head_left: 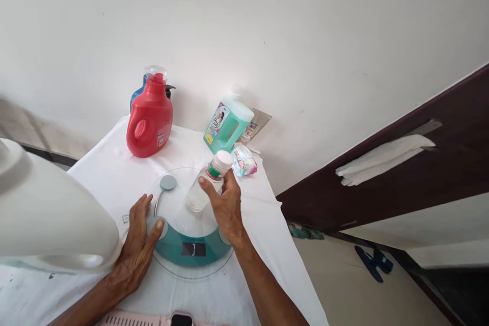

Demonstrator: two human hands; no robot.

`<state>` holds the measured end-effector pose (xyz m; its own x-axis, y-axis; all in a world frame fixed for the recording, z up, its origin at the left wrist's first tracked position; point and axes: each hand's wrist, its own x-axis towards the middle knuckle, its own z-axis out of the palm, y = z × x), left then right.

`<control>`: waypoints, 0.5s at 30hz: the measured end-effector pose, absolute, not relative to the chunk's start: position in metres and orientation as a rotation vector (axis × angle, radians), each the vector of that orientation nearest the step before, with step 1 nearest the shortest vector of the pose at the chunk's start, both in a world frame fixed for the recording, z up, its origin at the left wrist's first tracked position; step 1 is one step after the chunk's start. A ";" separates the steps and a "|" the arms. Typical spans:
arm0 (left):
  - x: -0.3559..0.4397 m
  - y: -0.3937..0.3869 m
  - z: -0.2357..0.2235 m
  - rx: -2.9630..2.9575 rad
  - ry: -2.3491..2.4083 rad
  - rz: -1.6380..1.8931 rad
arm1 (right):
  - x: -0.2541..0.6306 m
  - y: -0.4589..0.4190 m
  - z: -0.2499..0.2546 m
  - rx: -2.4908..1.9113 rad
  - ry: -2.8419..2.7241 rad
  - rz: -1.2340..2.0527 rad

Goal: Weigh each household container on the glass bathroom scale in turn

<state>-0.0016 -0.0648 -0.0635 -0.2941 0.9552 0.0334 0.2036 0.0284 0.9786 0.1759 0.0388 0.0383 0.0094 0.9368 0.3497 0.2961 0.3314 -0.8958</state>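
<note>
My right hand (pixel 227 204) is wrapped round a clear plastic bottle (pixel 197 194) with a white cap and a green-and-red neck label. The bottle leans to the right over a round glass scale (pixel 170 253), which has a teal band and a small dark display; whether its base touches the glass I cannot tell. At the scale's left edge rests my left hand (pixel 139 244), thumb and fingers spread, holding nothing. Close beside that hand, a large white jug (pixel 53 209) fills the left of the view.
Red detergent bottle (pixel 151 122), partly hiding blue and black containers, stands at the back. A green bottle (pixel 229 122) and soft packet (pixel 243 159) are near the wall. A pink-strapped watch (pixel 181 319) lies in front. White cloth hangs on a dark door handle (pixel 430 127).
</note>
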 end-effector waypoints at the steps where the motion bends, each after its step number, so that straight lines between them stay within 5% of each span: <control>1: -0.001 -0.065 -0.064 1.198 1.590 1.338 | 0.179 0.044 0.039 -1.143 -1.487 0.761; 8: 0.006 -0.065 -0.069 1.202 1.601 1.390 | 0.220 0.120 0.058 -1.256 -1.361 0.318; 15: 0.006 -0.065 -0.078 1.223 1.598 1.392 | 0.237 0.199 0.022 -1.437 -1.324 0.165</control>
<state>0.0061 -0.0647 -0.0784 -0.3266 0.9413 0.0849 0.2131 -0.0142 0.9769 0.2373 0.1989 0.0224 0.3607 0.7610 0.5393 0.6050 0.2492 -0.7563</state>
